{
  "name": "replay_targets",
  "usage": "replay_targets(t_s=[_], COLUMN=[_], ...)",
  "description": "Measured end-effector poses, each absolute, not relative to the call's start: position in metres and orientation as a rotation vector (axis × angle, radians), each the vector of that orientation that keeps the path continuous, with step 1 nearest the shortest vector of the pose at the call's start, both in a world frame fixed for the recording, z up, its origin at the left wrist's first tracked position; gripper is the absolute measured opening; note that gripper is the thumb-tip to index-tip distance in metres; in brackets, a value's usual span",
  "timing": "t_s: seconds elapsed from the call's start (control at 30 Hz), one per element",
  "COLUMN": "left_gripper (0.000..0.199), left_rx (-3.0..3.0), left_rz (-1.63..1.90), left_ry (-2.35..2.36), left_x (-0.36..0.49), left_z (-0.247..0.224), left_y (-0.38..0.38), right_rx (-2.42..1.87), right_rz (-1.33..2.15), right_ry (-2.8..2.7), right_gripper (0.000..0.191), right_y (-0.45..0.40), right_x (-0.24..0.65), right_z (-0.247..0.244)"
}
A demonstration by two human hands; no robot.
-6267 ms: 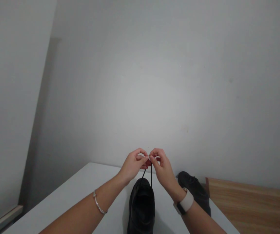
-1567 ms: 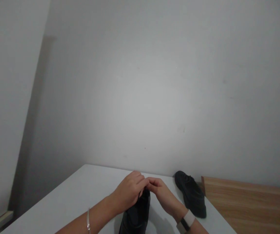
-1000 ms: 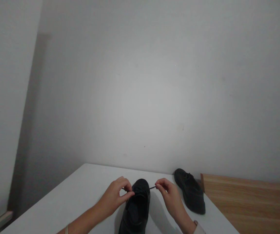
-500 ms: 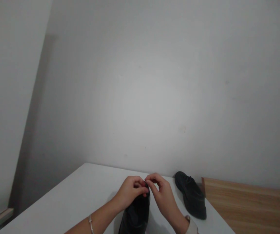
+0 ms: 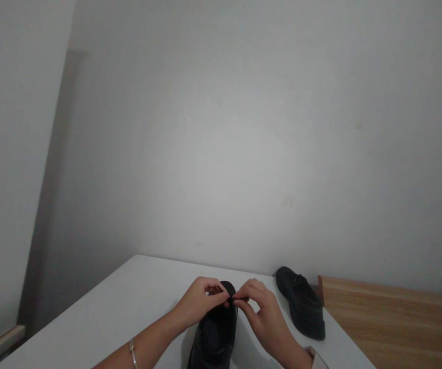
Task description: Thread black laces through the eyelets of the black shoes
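A black shoe (image 5: 214, 335) stands on the white table with its toe pointing away and its opening towards me. Over its front, my left hand (image 5: 200, 303) is closed, thumb and fingers pinching a dark shoelace. My right hand (image 5: 262, 313) pinches the lace from the other side, its fingertips almost touching those of the left. The lace is thin and dark, so its loops and ends are hard to make out. Both hands partly cover the lacing.
A second black laced shoe (image 5: 301, 305) lies at the right edge of the white table (image 5: 147, 287). Beyond that edge is a wood-grain board (image 5: 394, 320). A pale wall (image 5: 236, 143) rises behind the table.
My hands have drawn slightly apart and lower over the shoe, and the shoe's toe now shows between them. The right hand has shifted right and towards me.
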State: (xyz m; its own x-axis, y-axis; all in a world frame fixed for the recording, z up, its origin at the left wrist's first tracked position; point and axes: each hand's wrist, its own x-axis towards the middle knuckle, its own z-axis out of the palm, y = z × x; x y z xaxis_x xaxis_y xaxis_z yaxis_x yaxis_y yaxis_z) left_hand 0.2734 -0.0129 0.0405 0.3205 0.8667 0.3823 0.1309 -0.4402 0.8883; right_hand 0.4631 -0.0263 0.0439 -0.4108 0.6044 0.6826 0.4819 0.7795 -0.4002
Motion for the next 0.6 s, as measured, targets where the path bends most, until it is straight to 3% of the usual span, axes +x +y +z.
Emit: replay_targets(t_s=[0.27, 0.47, 0.6], left_gripper=[0.008, 0.025, 0.022], left_rx=[1.913, 2.749, 3.22], left_rz=[1.156, 1.147, 1.035], left_ry=[1.021, 1.02, 0.991], left_x=[0.277, 0.277, 0.278], left_z=[0.043, 0.048, 0.049], left_y=[-0.02, -0.029, -0.024], right_rx=[-0.7, -0.797, -0.826], right_rz=[-0.033, 0.276, 0.615], right_ry=[-2.401, -2.097, -1.954], right_gripper=[0.014, 0.021, 0.031], right_y=[-0.042, -0.029, -0.012], right_x=[0.477, 0.464, 0.451], right_z=[0.045, 0.04, 0.036])
